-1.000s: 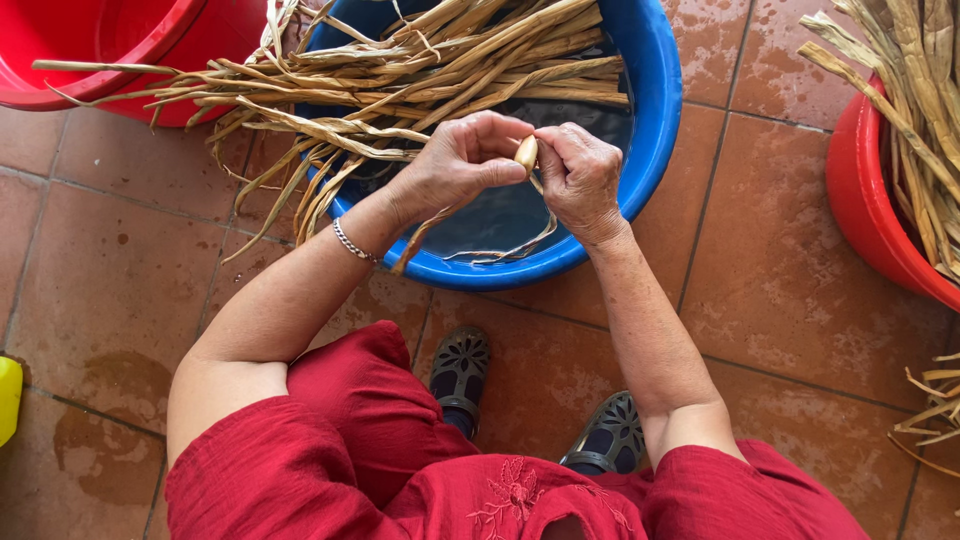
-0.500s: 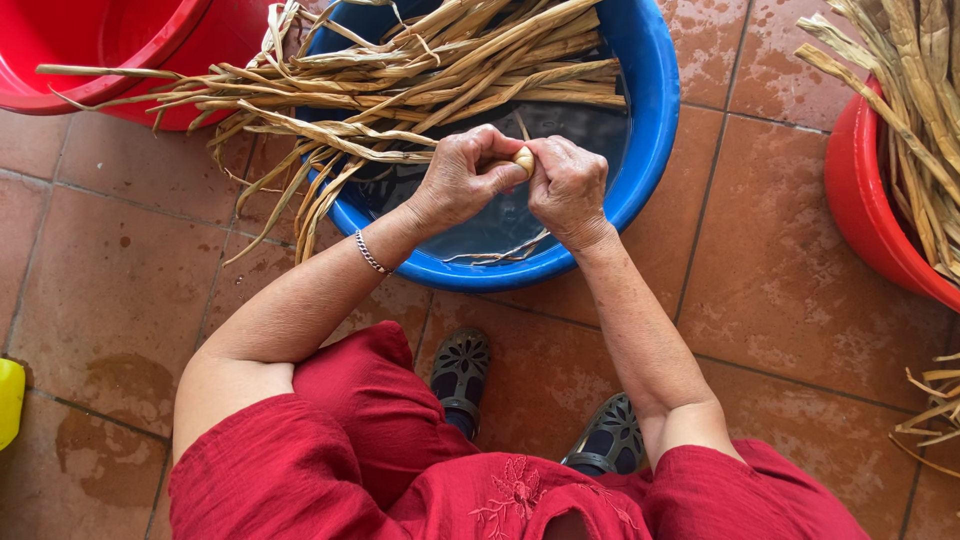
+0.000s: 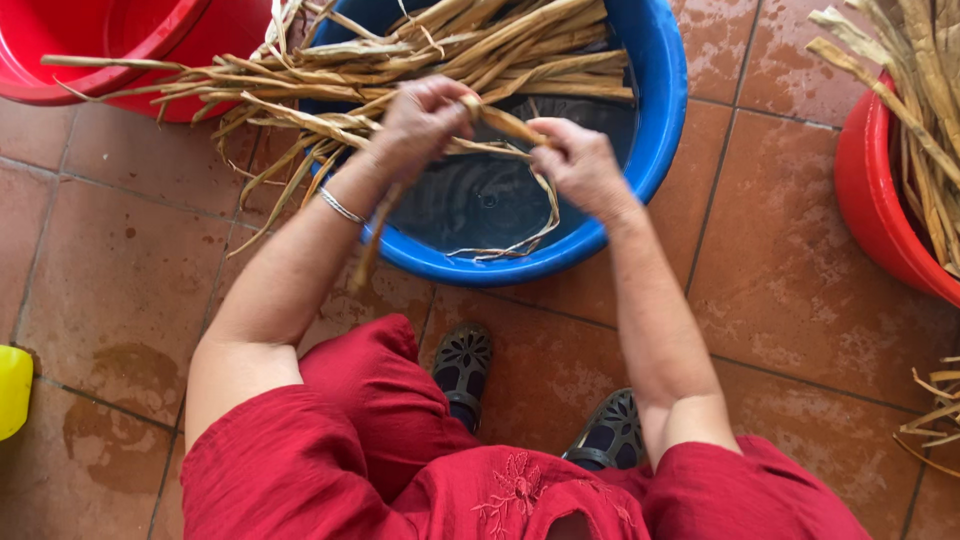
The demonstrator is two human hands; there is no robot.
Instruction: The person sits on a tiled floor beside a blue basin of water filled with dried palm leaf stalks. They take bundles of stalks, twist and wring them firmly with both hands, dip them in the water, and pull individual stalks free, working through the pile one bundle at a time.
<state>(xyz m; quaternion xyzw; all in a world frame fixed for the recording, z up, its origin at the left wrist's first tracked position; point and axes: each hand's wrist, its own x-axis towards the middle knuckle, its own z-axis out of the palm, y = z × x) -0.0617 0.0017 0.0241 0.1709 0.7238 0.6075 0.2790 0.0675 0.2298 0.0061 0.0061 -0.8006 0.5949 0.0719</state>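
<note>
Over a blue basin [image 3: 655,110] of dark water, my left hand [image 3: 420,118] and my right hand [image 3: 578,162] both grip one tan dried leaf strip [image 3: 505,122], stretched between them. Its lower end hangs down past my left wrist, which wears a thin silver bracelet [image 3: 340,206]. A thin split strand [image 3: 520,235] curls down from the strip into the basin. A pile of dried leaves [image 3: 400,50] lies across the basin's far rim, spilling to the left.
A red tub [image 3: 120,45] stands at the top left and another red tub [image 3: 890,220] with dried leaves at the right. A yellow object [image 3: 12,390] shows at the left edge. Wet terracotta floor tiles [image 3: 790,270] lie all around; my sandalled feet [image 3: 460,365] are below the basin.
My hands were pressed together on the strip's end; they have since drawn apart, the left moving left and the right moving right, pulling the strip out between them.
</note>
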